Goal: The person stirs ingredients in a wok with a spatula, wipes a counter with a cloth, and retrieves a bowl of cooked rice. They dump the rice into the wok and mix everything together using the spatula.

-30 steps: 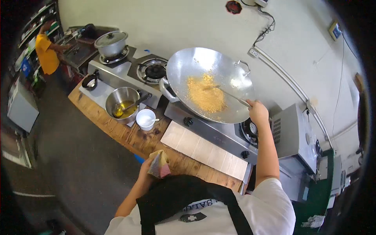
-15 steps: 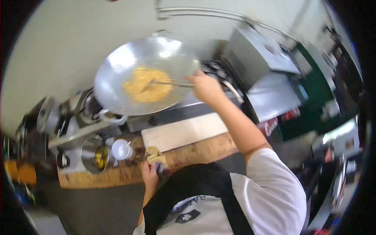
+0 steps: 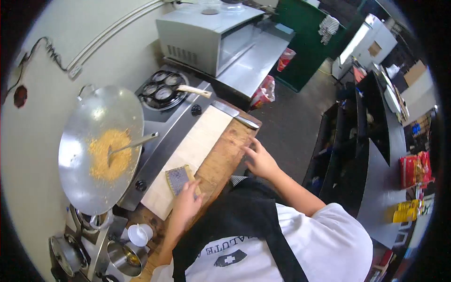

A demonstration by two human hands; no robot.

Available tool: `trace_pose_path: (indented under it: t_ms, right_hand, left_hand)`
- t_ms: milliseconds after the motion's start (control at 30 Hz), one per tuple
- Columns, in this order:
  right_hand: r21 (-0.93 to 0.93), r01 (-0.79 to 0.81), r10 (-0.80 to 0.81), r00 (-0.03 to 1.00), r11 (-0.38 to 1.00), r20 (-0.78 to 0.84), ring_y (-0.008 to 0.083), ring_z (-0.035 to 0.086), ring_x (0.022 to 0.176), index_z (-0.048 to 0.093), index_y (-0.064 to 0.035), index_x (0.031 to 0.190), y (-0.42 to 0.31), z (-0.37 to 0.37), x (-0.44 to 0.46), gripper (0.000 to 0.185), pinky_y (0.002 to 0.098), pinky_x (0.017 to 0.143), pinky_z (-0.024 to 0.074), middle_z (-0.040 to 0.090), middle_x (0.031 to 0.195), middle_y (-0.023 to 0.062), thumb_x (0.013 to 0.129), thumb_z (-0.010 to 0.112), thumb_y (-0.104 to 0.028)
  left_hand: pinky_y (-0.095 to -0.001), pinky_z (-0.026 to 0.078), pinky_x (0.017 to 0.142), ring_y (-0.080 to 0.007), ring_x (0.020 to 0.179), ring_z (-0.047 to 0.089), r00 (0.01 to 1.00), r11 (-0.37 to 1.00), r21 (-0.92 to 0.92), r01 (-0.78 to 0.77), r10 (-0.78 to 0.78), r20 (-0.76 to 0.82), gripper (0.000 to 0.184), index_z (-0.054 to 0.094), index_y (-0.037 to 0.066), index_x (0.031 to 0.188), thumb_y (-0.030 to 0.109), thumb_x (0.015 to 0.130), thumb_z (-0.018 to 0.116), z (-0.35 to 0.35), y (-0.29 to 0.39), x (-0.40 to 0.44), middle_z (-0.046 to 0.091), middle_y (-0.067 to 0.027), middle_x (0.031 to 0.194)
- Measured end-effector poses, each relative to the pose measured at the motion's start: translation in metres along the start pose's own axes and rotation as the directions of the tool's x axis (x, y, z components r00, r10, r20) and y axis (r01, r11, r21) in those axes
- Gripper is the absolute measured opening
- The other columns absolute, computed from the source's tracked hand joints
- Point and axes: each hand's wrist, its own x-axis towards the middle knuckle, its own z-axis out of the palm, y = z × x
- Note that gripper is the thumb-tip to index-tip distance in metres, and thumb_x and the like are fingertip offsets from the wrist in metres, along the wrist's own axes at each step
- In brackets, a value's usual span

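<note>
My left hand [image 3: 186, 199] is at the near edge of a folded patterned cloth [image 3: 179, 179], which lies on the pale board [image 3: 197, 141]; whether the fingers grip it is unclear. With fingers apart and nothing in them, my right hand [image 3: 260, 160] is over the right edge of the wooden counter [image 3: 217, 157]. The big wok [image 3: 77, 141] at the left holds yellow crumbly food [image 3: 110, 162]. A metal spatula [image 3: 136, 142] rests in it, its handle over the rim, untouched.
A pan with round moulds [image 3: 162, 91] sits on the stove beside a grey oven [image 3: 202, 40]. Knives [image 3: 245, 122] lie at the counter's far end. A white cup [image 3: 140, 234] and a steel pot [image 3: 126, 258] stand at the lower left. Dark shelves [image 3: 336, 150] are at the right.
The view has turned to the right. My right hand has let go of the spatula and moved over the counter's edge. The cloth has moved from beside the counter onto the pale board.
</note>
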Motion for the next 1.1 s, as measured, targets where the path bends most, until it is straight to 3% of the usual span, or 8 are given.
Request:
trace_pose_path:
  t_ms: [200,300,400,700,733,833,967,1100]
  right_hand:
    - [-0.248,-0.438,0.502,0.787,0.864,0.360,0.0390,0.048,0.112,0.054,-0.0157,0.120,0.104,0.016,-0.059,0.050,0.0409,0.093,0.0432,0.031,0.137,0.0246,0.071,0.064,-0.019]
    - [-0.321,-0.441,0.546,0.654,0.838,0.523,0.0380,0.050,0.111,0.056,-0.0155,0.119,0.143,0.025,-0.053,0.048,0.0409,0.092,0.0432,0.036,0.135,0.0220,0.073,0.063,-0.025]
    - [-0.046,-0.461,0.393,0.694,0.886,0.604,0.0363,0.048,0.114,0.059,-0.0159,0.115,0.221,0.057,-0.047,0.046,0.0398,0.091,0.0436,0.045,0.129,0.0205,0.072,0.064,-0.028]
    - [-0.319,-0.433,0.495,0.395,0.843,0.774,0.0333,0.055,0.104,0.060,-0.0104,0.114,0.452,0.038,-0.077,0.043,0.0400,0.087,0.0440,0.060,0.111,0.0153,0.076,0.059,-0.031]
    - [-0.358,-0.396,0.505,0.376,0.846,0.777,0.0337,0.055,0.104,0.060,-0.0099,0.114,0.474,0.026,-0.080,0.043,0.0400,0.087,0.0441,0.060,0.111,0.0154,0.077,0.058,-0.031]
    - [-0.190,-0.715,0.657,0.460,0.673,0.597,0.0234,0.061,0.082,0.062,-0.0087,0.109,0.549,0.019,-0.105,0.033,0.0341,0.073,0.0480,0.066,0.096,0.0110,0.080,0.060,-0.022]
    - [0.123,-0.881,0.783,0.464,0.456,0.415,0.0149,0.058,0.067,0.063,-0.0096,0.107,0.615,0.012,-0.145,0.026,0.0299,0.062,0.0468,0.066,0.086,0.0056,0.082,0.060,-0.016]
    - [0.012,-0.876,0.825,0.459,0.482,0.330,0.0184,0.061,0.070,0.065,-0.0059,0.100,0.636,0.007,-0.185,0.026,0.0327,0.063,0.0477,0.066,0.080,0.0113,0.084,0.058,-0.026]
  left_hand:
    - [-0.0348,0.045,0.085,-0.0223,0.106,0.055,0.805,0.602,-0.587,-0.541,0.573,-0.155,0.029,0.056,0.003,0.110,0.008,0.082,0.053,-0.106,0.186,0.023,0.058,-0.0104,0.110]
    - [-0.0422,0.043,0.085,-0.0281,0.087,0.055,0.284,-0.196,-0.848,-0.492,0.885,-0.370,0.029,0.055,0.000,0.097,0.026,0.088,0.046,-0.113,0.207,0.041,0.056,-0.0176,0.102]
    - [-0.0427,0.040,0.090,-0.0289,0.095,0.052,0.033,-0.397,-0.786,-0.474,0.884,-0.467,0.030,0.053,-0.001,0.104,0.023,0.088,0.045,-0.106,0.253,0.075,0.054,-0.0181,0.108]
    - [-0.0441,0.031,0.104,-0.0311,0.119,0.045,-0.390,-0.760,-0.399,-0.512,0.620,-0.681,0.036,0.048,-0.003,0.122,0.013,0.091,0.039,-0.064,0.378,0.189,0.048,-0.0197,0.126]
    - [-0.0437,0.032,0.103,-0.0325,0.117,0.046,-0.608,-0.617,0.222,-0.755,0.532,-0.590,0.036,0.047,-0.006,0.122,0.012,0.092,0.037,-0.050,0.392,0.209,0.048,-0.0211,0.125]
    - [-0.0448,0.034,0.099,-0.0290,0.109,0.052,-0.617,-0.634,-0.728,-0.261,0.689,-0.379,0.033,0.051,-0.004,0.114,0.016,0.092,0.037,-0.029,0.411,0.243,0.055,-0.0168,0.112]
    - [-0.0451,0.039,0.094,-0.0331,0.098,0.056,-0.704,-0.503,-0.856,-0.121,0.651,-0.283,0.026,0.059,0.000,0.097,0.017,0.085,0.044,0.026,0.481,0.314,0.056,-0.0197,0.104]
    - [-0.0552,0.032,0.095,-0.0397,0.101,0.052,-0.641,0.100,-0.955,0.280,0.759,-0.109,0.060,0.054,-0.004,0.105,0.052,0.088,0.041,0.109,0.480,0.398,0.055,-0.0226,0.104]
